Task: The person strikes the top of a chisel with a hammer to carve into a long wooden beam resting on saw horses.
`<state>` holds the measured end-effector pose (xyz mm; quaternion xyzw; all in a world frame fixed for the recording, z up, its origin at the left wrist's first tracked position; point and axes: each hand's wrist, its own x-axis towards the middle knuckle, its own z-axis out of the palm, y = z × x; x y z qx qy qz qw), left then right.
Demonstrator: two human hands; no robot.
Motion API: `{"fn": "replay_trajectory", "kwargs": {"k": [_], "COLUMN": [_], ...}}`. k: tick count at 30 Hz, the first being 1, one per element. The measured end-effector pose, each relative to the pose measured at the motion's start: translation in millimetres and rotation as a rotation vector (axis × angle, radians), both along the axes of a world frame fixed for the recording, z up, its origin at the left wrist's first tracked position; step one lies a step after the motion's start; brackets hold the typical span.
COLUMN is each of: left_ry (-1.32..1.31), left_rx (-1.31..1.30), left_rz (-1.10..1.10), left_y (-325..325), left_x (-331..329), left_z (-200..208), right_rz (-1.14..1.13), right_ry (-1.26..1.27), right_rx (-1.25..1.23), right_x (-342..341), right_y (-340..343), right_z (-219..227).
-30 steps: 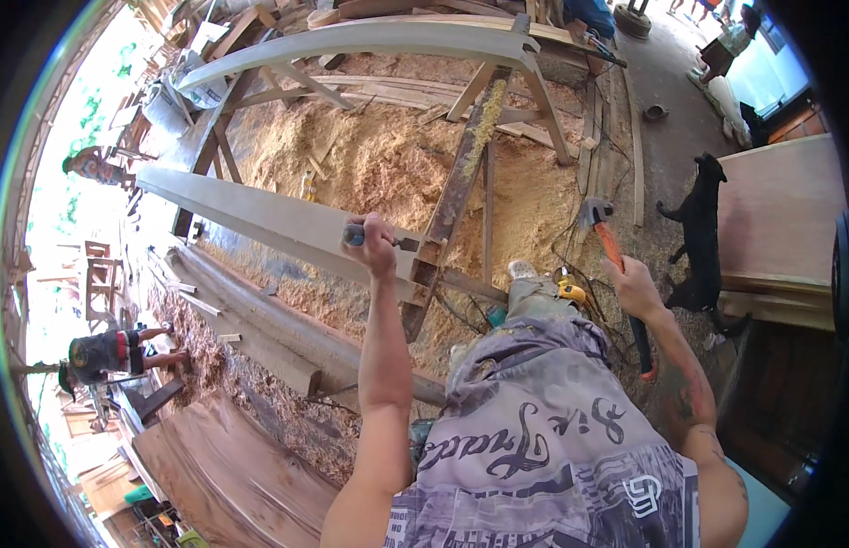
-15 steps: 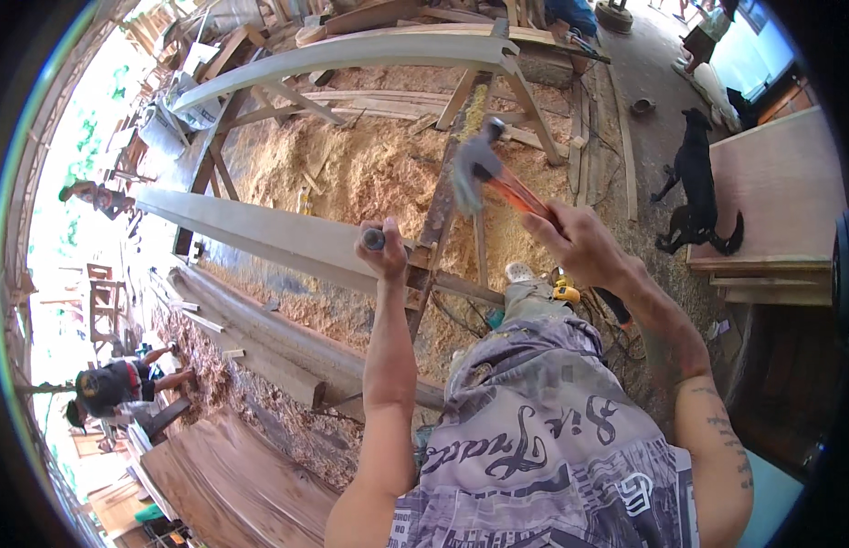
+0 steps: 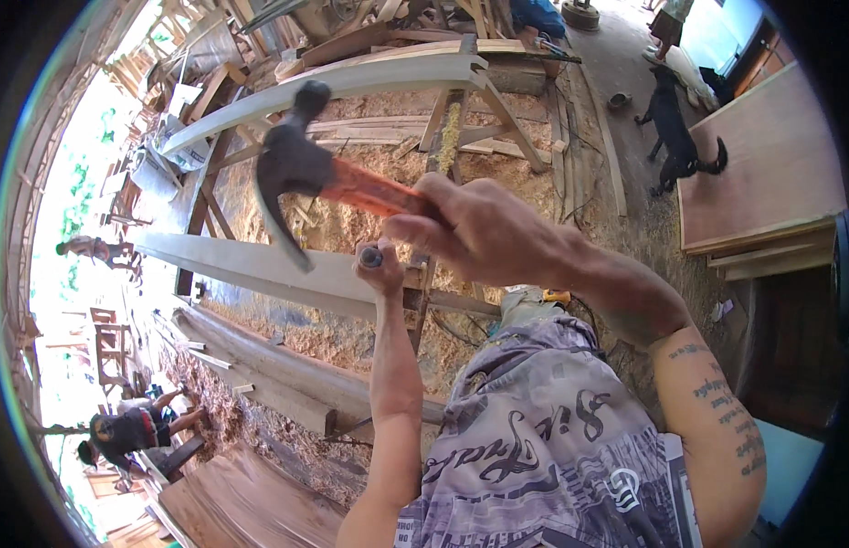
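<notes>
My right hand (image 3: 497, 228) is closed round the orange and black handle of a claw hammer (image 3: 295, 160). The hammer is raised, its dark head up and to the left, well above the timber. My left hand (image 3: 384, 276) is wrapped round an upright chisel-like tool (image 3: 372, 258); only its round grey top end shows, and its lower part is hidden under the fist. That fist is at the near end of a long pale wooden beam (image 3: 260, 265). Hammer and tool are apart.
A second pale beam (image 3: 351, 82) lies across wooden trestles (image 3: 506, 119) farther off. Sawdust and shavings (image 3: 369, 164) cover the ground. A black dog (image 3: 673, 123) stands at right by stacked boards (image 3: 762, 164). One person (image 3: 132, 429) is at lower left; others stand farther away.
The hammer has swung up and to the left with my right hand, nearer the camera. My left hand still holds the tool at the beam's end. The view has shifted slightly.
</notes>
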<state>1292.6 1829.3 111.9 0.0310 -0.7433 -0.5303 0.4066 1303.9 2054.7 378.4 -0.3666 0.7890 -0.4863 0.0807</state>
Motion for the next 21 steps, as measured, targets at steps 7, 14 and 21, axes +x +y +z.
{"fn": "replay_trajectory", "kwargs": {"k": [7, 14, 21], "left_ry": [0.078, 0.024, 0.025], "left_rx": [-0.202, 0.27, 0.274], "left_rz": [0.18, 0.021, 0.019], "left_y": [-48, -20, -34], "left_x": [-7, 0, 10], "left_z": [-60, -22, -46], "right_rz": [0.125, 0.088, 0.095], "right_ry": [-0.071, 0.077, 0.096], "right_rx": [0.315, -0.003, 0.341], "right_x": [-6, -9, -18], "right_y": [-38, -43, -50], "right_z": [-116, 15, -129]}}
